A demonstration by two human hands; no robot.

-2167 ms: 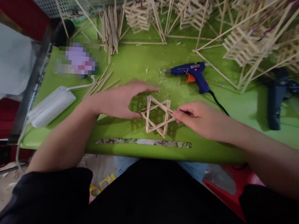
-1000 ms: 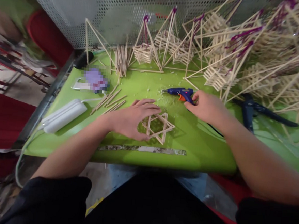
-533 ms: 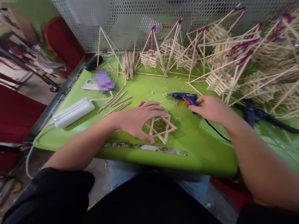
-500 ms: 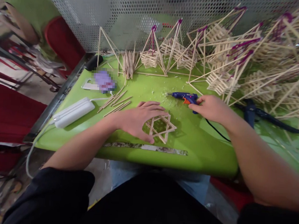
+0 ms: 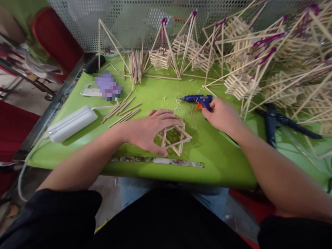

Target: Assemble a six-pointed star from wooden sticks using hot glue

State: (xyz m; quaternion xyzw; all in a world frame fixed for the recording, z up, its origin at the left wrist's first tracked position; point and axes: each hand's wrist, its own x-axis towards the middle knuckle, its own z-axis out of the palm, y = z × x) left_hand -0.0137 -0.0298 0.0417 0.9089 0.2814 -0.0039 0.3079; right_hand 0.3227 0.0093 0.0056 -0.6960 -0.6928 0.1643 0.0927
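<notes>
My right hand (image 5: 223,114) is closed round the handle of a blue glue gun (image 5: 197,99) with an orange trigger. Its nozzle points left, above scattered glue bits on the green tabletop (image 5: 156,95). Nearer to me lies a flat six-pointed star of thin wooden sticks (image 5: 178,138). My left hand (image 5: 151,133) rests at the star's left side, thumb and fingers apart, the fingertips over its upper edge. Part of the star is hidden beneath that hand. Loose sticks (image 5: 124,112) lie beyond my left wrist.
Stick-built hanging frames with purple cord (image 5: 240,82) crowd the back and right. A stick bundle (image 5: 136,66) stands at the back. Black-handled pliers-like tool (image 5: 271,126) lies right. A white power strip (image 5: 72,123) and blurred purple item (image 5: 108,85) are left. A flat strip (image 5: 157,160) lies near the front edge.
The whole view has shifted slightly, so everything sits further left and a little higher. My right hand covers more of the glue gun's handle. My left hand stays at the star.
</notes>
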